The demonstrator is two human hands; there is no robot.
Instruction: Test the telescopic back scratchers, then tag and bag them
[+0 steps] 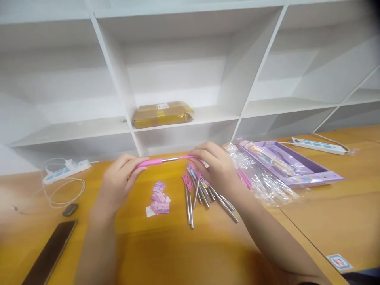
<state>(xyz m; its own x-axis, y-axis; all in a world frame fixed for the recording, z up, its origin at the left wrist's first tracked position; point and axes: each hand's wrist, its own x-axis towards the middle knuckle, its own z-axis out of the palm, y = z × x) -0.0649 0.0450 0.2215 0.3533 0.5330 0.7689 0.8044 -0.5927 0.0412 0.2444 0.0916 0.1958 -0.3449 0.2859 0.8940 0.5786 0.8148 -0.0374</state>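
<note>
Level above the table, a back scratcher (170, 159) with a pink grip and a metal shaft spans both hands. My left hand (118, 180) is closed on the pink grip. The fingers of my right hand (215, 168) pinch its thin pink far end, which they partly hide. Beneath my right hand lies a loose pile of metal rods (204, 194), several with pink hand-shaped heads, some hidden by that hand. To the left of the pile, small pink and purple cards (160, 200) overlap on the wood.
Clear plastic bags (264, 182) and a purple box (305, 166) lie at right. A power strip (319, 145) stands behind them; another power strip (67, 171) with white cables is at left, near a dark phone-like slab (50, 253). A taped parcel (163, 114) sits on the white shelf (213, 114).
</note>
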